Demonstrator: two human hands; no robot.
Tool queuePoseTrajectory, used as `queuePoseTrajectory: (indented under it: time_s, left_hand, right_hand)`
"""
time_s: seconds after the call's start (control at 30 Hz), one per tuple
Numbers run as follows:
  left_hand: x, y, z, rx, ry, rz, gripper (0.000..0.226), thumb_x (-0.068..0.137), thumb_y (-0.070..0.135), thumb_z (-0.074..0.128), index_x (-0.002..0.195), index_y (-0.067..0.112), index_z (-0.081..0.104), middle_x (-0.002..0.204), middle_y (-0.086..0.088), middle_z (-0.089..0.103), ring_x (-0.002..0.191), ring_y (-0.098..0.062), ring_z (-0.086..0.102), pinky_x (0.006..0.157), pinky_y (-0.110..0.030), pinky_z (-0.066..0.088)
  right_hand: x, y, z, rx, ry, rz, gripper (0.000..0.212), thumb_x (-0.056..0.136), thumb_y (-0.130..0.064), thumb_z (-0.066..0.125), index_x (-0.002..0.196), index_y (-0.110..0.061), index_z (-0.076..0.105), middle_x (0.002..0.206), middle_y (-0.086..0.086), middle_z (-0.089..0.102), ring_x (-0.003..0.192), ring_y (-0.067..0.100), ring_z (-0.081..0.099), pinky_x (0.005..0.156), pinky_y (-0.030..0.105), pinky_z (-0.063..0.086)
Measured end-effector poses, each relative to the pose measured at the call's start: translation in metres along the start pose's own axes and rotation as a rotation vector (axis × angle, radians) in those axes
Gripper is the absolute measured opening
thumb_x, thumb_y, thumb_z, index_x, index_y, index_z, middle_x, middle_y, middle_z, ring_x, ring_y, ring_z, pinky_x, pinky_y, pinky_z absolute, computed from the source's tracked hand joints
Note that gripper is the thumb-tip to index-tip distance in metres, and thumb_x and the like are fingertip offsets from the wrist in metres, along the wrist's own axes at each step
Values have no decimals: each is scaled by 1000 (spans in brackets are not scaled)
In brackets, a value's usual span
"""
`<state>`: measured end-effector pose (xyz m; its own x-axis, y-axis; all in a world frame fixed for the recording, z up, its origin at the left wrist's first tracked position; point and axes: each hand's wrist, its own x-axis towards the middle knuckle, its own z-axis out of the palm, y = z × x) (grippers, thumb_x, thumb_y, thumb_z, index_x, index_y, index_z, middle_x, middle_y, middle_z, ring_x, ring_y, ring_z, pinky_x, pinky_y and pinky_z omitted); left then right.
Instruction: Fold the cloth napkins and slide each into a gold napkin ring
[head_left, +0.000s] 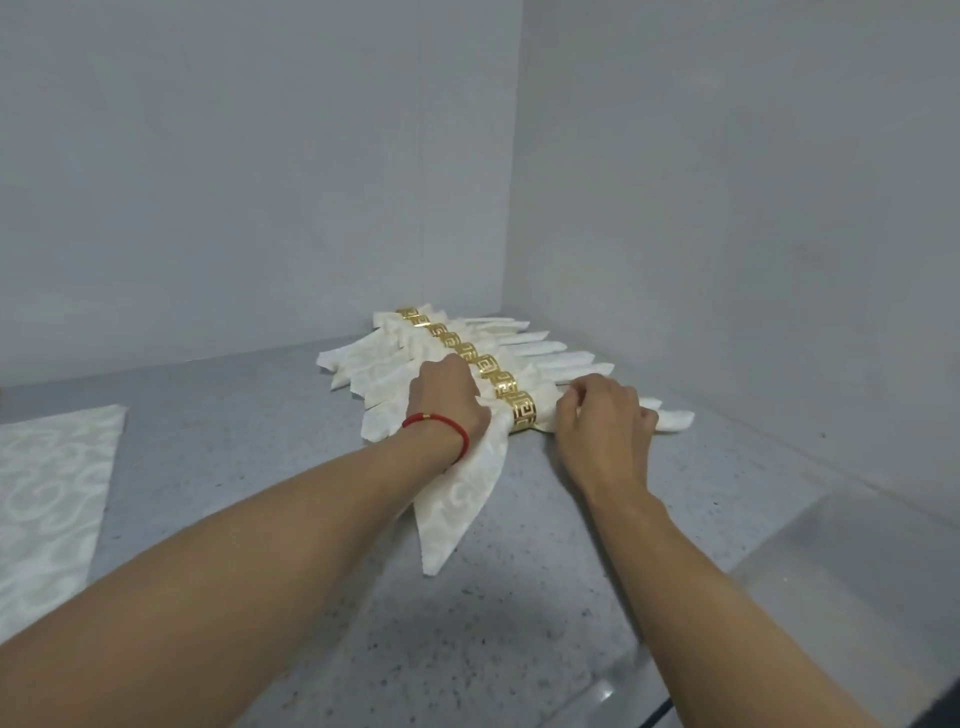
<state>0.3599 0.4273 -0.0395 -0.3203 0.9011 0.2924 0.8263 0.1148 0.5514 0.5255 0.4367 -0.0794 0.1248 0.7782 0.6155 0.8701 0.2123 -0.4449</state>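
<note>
Gold ring in place on the nearest napkin, both hands settling it into the row.

Left hand (447, 387) has its grip curled over the wide end of the nearest napkin (462, 499) just left of its gold ring (523, 410); right hand (605, 421) pinches the narrow end just right of the ring, fingers bent onto the cloth. This napkin lies at the front of a row of ringed napkins (395, 353) running back toward the wall corner on the grey speckled bench (291, 467), rings lined up touching one another. Its wide tail splays toward the camera, more askew than the others. By my reading, the step is placing and straightening; next would be letting go and reaching for the flat unfolded napkin (47, 493) lying well apart at far left, which calls for a fresh fold and another ring, none of which shows loose.
</note>
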Motion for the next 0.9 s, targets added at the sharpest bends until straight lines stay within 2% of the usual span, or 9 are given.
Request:
queuePoseTrajectory:
  time_s: [0.1, 0.2, 0.33, 0.43, 0.57, 0.63, 0.7, 0.8, 0.9]
  left_hand:
    - [2, -2, 0, -2, -2, 7, 23, 81, 22, 76, 101, 12, 71, 102, -7, 70, 100, -27, 64, 81, -32, 54]
    - [0, -5, -10, 0, 35, 80, 36, 82, 30, 77, 111, 12, 68, 104, -9, 68, 107, -28, 58, 84, -33, 49]
    - [-15, -22, -40, 44, 59, 154, 31, 88, 14, 57, 117, 18, 66, 106, -7, 69, 108, -27, 61, 86, -35, 51]
    - [-42, -53, -77, 151, 93, 224, 36, 87, 13, 50, 118, 25, 65, 107, 3, 69, 99, -23, 63, 78, -33, 51]
    - [-85, -104, -130, 328, 162, 325, 33, 88, 17, 50, 116, 24, 66, 108, 4, 70, 101, -23, 63, 79, -35, 51]
    - [-108, -141, -165, 386, 173, 274, 32, 88, 20, 51, 116, 23, 66, 108, 4, 70, 102, -23, 62, 80, -36, 51]
    - [-130, -177, -196, 410, 158, 178, 33, 89, 23, 50, 120, 24, 63, 114, 4, 67, 106, -23, 58, 84, -37, 49]
    - [-167, -231, -240, 441, 101, -22, 36, 95, 31, 48, 130, 25, 55, 126, 2, 58, 116, -23, 49, 92, -36, 46]
    - [-209, -279, -275, 387, 5, -199, 47, 96, 43, 48, 141, 29, 47, 142, -2, 48, 135, -25, 32, 107, -35, 37]
  right_hand:
    - [-1, 0, 1, -38, 19, -32, 27, 102, -25, 40, 99, -14, 65, 95, 4, 67, 94, 26, 55, 86, 45, 39]
    - [-6, 0, 0, -57, 36, -77, 25, 101, -23, 44, 104, -14, 66, 95, 5, 68, 93, 27, 56, 84, 44, 38]
    - [-20, -9, -10, -32, 38, -171, 20, 98, -18, 50, 109, -14, 67, 97, 5, 69, 91, 27, 58, 82, 44, 39]
    - [-41, -28, -24, 71, 16, -250, 15, 96, -14, 54, 107, -17, 65, 94, 2, 67, 88, 25, 58, 79, 42, 41]
    - [-72, -83, -37, 260, 21, -401, 23, 91, -10, 57, 111, -17, 65, 102, -3, 66, 95, 20, 59, 87, 36, 41]
    - [-92, -137, -39, 392, -56, -455, 26, 90, -14, 53, 112, -17, 66, 103, -4, 65, 96, 17, 57, 87, 32, 40]
    - [-111, -190, -34, 440, -219, -513, 25, 92, -18, 51, 113, -20, 64, 106, -7, 64, 99, 15, 57, 88, 32, 44]
    - [-139, -262, -19, 368, -544, -626, 28, 99, -24, 49, 125, -25, 59, 124, -8, 60, 116, 15, 54, 100, 34, 44]
    - [-161, -315, -4, 287, -712, -705, 34, 102, -28, 47, 134, -26, 55, 137, -6, 56, 128, 17, 49, 109, 37, 38]
